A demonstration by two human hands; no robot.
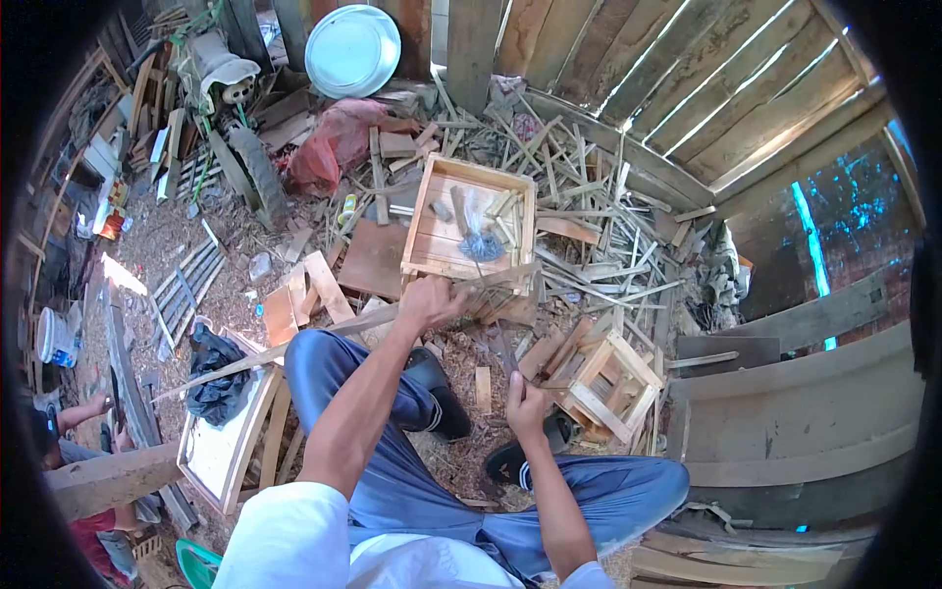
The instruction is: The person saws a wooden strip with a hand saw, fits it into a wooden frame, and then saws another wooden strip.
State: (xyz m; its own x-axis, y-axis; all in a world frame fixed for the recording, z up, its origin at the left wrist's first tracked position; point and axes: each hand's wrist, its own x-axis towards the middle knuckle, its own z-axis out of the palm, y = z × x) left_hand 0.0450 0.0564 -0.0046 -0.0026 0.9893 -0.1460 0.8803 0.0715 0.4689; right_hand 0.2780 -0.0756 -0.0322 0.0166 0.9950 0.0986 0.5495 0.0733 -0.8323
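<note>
Your left hand [429, 302] is closed around a long, thin wooden strip [368, 321], which slants from the floor side at your left, past your left knee, toward the near edge of an open wooden box [417, 228]. Your right hand [528, 403] is clamped on the handle of a narrow, dark-bladed tool [506, 346]; its blade points away from you, toward the strip, though you cannot tell from here whether the two touch.

The box sits ahead of you on the littered floor [461, 461], with a clear bag [481, 245] of bluish contents and short wood pieces inside it. Just right of your right hand is a smaller wooden frame [601, 412], tilted among offcuts. Loose strips [613, 260] lie heaped to the right of the box, up to the plank wall [746, 108].

Beyond the box on the left are a reddish bag [334, 147] and a pale round basin [353, 51]. Beside your left leg, a black bag [218, 375] lies on a white-faced panel [211, 454]. At far left, another person's hand [99, 403] shows.
</note>
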